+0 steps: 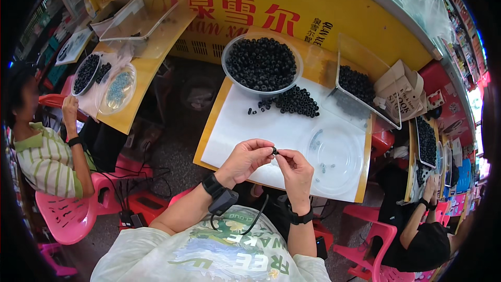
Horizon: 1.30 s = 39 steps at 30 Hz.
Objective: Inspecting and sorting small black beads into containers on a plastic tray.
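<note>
Left grip point(246, 160) and right grip point(297, 171) pinched one small black bead point(274, 151) between them; beyond lay a bead pile point(298, 101).

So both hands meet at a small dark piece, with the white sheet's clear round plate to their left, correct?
Not left: the head view shows the clear round plate to the right of the left hand and right hand, which do meet at a small dark piece.
</note>
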{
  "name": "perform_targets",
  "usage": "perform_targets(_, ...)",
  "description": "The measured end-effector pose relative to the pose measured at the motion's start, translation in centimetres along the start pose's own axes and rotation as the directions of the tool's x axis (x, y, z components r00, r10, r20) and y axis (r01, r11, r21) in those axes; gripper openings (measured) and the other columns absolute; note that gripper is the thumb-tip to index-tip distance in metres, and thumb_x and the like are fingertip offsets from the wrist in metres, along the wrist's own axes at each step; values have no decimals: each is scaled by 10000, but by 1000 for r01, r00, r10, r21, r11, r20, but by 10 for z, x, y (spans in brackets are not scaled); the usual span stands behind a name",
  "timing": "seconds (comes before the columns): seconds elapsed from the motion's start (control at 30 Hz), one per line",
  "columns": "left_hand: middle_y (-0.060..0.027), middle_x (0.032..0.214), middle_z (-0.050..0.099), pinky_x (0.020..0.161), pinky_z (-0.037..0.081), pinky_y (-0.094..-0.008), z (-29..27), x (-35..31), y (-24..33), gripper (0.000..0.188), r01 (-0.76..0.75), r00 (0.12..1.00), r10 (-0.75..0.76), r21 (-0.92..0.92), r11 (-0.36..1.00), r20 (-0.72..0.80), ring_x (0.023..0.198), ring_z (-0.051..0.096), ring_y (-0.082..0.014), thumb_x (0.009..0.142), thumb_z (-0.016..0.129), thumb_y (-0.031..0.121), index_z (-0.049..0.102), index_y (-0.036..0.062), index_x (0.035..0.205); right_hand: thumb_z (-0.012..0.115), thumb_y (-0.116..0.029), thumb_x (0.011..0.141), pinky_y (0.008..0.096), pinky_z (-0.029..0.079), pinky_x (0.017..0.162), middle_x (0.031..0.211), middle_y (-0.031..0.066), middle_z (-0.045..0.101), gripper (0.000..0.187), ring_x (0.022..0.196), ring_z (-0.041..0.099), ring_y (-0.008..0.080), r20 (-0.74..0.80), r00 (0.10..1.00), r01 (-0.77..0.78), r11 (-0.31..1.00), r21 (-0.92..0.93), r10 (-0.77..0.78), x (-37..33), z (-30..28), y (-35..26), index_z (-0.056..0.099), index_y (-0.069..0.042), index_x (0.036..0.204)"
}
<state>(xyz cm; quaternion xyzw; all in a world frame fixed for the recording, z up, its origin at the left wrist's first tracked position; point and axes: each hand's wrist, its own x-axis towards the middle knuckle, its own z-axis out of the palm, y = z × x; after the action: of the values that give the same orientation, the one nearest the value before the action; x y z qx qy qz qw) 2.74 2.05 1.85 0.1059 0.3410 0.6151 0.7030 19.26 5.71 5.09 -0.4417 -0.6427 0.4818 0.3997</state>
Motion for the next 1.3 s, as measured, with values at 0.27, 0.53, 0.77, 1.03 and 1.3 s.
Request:
perform_targets(0.27,-73,1026,698,835,601,-271,-2,1,-3,140,-9,1000,9,-3,1000,24,894,693,-147,952,675,23,685,11,1092,727,40,879,200,516,710,967,59,717,101,802,636,66,-24,999,-36,995,92,38,-2,-3,1,690,42,973)
perform_targets(0.53,-89,1023,710,844,578,-278,-6,2,-2,183,-67,996,59,120,991,73,919,687,-153,948,681,22,689,-11,1127,757,23,839,259,547,691,905,105,740,107,736,673,131,-62,994,93,995,-26,-94,-4,3,4,708,27,933)
perform_targets(0.77,-98,1033,716,848,573,-280,-7,5,1,193,-20,998,12,138,990,64,920,685,-156,951,677,28,686,-16,1139,772,35,812,301,564,691,921,125,738,119,750,701,201,-72,929,332,904,-271,-362,-4,7,4,701,10,904)
perform_targets(1.03,-98,1058,713,880,573,-289,-7,9,2,197,-19,993,4,128,992,118,947,682,-157,958,674,44,683,-11,1147,780,36,808,295,549,692,923,116,739,130,765,682,190,-124,957,237,955,-181,-261,-6,8,3,716,3,916)
perform_targets(1.3,-77,1053,714,857,574,-265,-11,10,0,213,51,991,-61,90,995,116,939,679,-128,965,671,55,675,13,1175,791,7,799,286,507,732,1054,80,685,183,870,627,173,-111,966,207,956,-208,-233,-6,6,3,732,-14,970)
